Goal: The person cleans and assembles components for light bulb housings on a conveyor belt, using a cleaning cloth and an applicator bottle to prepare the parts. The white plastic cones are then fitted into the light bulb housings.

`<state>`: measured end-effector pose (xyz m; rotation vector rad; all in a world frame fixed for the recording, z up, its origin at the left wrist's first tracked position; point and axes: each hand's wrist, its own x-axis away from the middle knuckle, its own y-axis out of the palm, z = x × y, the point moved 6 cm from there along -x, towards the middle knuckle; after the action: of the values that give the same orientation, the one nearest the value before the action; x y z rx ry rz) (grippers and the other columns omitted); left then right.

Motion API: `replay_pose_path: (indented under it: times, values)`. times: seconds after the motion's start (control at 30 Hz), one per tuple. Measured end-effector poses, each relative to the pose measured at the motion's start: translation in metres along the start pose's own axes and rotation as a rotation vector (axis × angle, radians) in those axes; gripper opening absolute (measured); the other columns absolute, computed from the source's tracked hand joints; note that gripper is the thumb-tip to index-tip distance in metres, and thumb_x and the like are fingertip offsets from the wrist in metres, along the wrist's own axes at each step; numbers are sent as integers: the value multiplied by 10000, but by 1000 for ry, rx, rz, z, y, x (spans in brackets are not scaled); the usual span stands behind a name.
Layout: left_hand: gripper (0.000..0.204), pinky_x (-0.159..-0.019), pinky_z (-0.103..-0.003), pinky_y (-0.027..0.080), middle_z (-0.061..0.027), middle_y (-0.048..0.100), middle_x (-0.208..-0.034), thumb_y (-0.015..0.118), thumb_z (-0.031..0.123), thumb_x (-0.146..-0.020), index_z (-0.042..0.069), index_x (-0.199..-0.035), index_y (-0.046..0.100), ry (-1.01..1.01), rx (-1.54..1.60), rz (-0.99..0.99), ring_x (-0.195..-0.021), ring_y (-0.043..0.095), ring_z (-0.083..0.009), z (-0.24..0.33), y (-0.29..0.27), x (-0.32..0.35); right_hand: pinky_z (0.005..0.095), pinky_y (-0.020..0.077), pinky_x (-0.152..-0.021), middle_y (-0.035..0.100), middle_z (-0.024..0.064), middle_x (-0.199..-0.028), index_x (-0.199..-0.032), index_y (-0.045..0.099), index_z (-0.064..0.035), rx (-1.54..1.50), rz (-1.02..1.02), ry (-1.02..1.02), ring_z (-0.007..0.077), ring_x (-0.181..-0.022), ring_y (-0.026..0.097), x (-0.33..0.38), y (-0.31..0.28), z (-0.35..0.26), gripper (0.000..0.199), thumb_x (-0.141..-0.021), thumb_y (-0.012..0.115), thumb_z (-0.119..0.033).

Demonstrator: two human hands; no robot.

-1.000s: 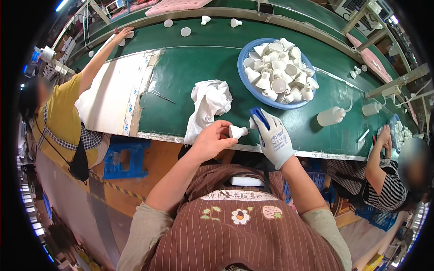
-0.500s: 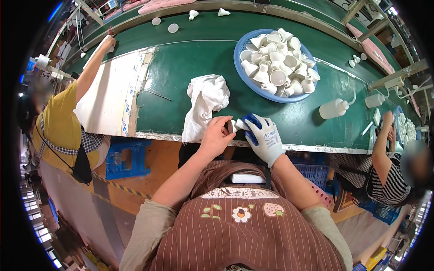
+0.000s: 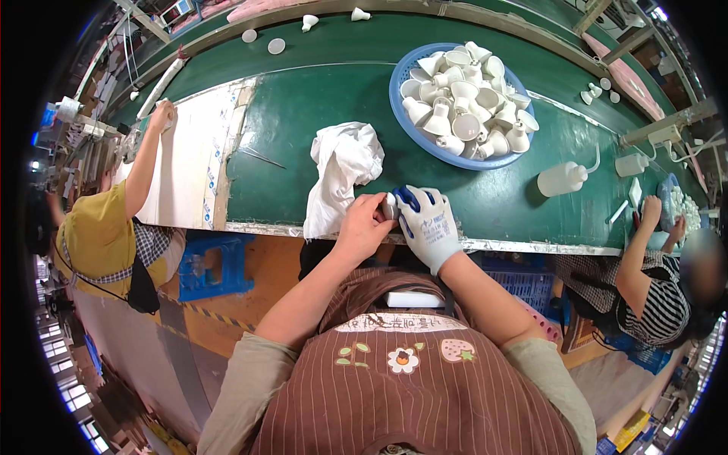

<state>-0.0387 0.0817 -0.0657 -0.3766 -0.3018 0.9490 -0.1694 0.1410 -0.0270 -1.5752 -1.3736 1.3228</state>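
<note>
White plastic shows between two hands just below the middle of the frame: a lamp cup [image 3: 391, 206], its wide end turned toward the bare left hand [image 3: 367, 225], whose grip is clamped on the rim between thumb and fingers. From the other side, the right hand [image 3: 428, 227], in a white glove with blue fingers, curls over the cup's narrow end and hides it; whether that grip is pressed tight or only resting cannot be told. Both hands are over the near edge of the green surface [image 3: 280, 193]. Just above the left hand lies a crumpled white cloth [image 3: 345, 159]. At upper right of centre, a round blue basket [image 3: 396, 98] is heaped with white cups [image 3: 463, 92] like the one in hand. Right of the hands, a white squeeze bottle [image 3: 561, 180] leans over on its side; left of the cloth lie thin metal tweezers [image 3: 262, 158]. Two white discs [image 3: 276, 46] sit at upper left. Co-workers fill both sides: one in a yellow top [image 3: 95, 227] at left, another in black-and-white stripes [image 3: 658, 315] at right.
</note>
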Motion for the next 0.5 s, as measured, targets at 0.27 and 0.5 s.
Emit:
replay_pose_path:
  times: [0.27, 0.5]
  values:
    - [507, -711, -283, 550, -132, 564, -1042, 735, 19, -791, 4, -1275, 585, -15, 16, 20, -831, 605, -186, 1, -2, -1, 448, 439, -940, 577, 106, -1289, -1171, 643, -98, 51, -7, -58, 305, -1146, 536, 4, -7, -8, 358, -823, 639, -181]
    - [508, -739, -296, 546, -130, 567, -1004, 742, 28, -782, -3, -1265, 589, 0, -31, 32, -827, 602, -193, -1, -3, -2, 457, 433, -950, 581, 112, -1297, -1130, 661, -97, 66, -30, -94, 307, -1145, 539, 18, -9, -16, 330, -808, 652, -168]
